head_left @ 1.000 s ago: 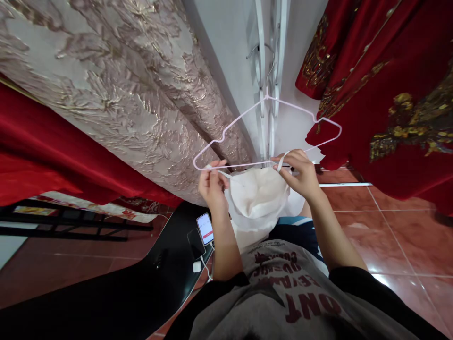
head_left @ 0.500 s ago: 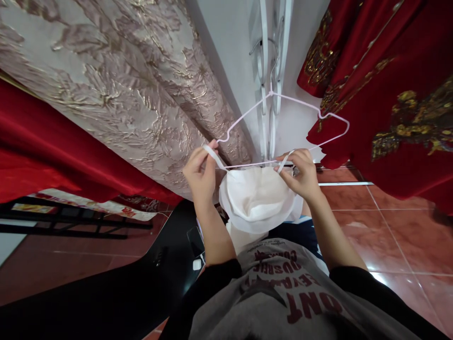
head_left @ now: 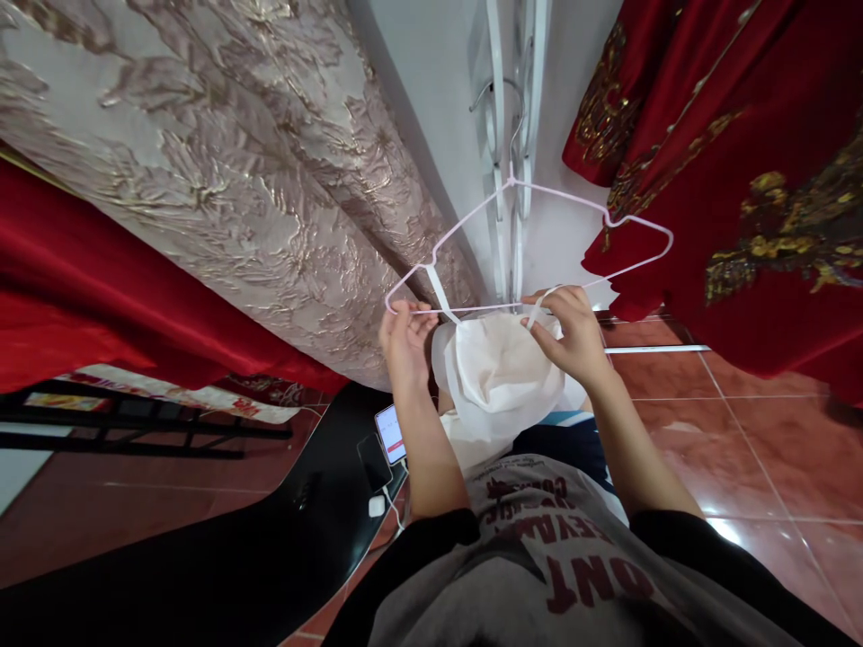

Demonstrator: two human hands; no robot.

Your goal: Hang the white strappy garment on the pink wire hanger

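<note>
A pale pink hanger [head_left: 472, 208] with a metal hook hangs from a white rack. A white garment [head_left: 509, 359] hangs below the hanger's lower bar. Its left strap [head_left: 442, 292] is looped over the notch on the hanger's left shoulder. My left hand [head_left: 408, 346] is at the lower left corner of the hanger, fingers apart and touching or nearly touching the bar. With thumb and fingers, my right hand [head_left: 572, 332] pinches the right strap [head_left: 541, 304] near the bar's middle, away from the right notch.
White rack bars [head_left: 500, 117] run up the wall. A textured pinkish gold garment [head_left: 270, 180] hangs at left, a red embroidered one [head_left: 761, 207] at right. Two phones, one a dark phone [head_left: 373, 461], and a white charger [head_left: 376, 507] lie on a black table [head_left: 270, 530].
The left strap now sits on the hanger's left shoulder. My left hand has let go of it and moved slightly down. My right hand still pinches the other strap.
</note>
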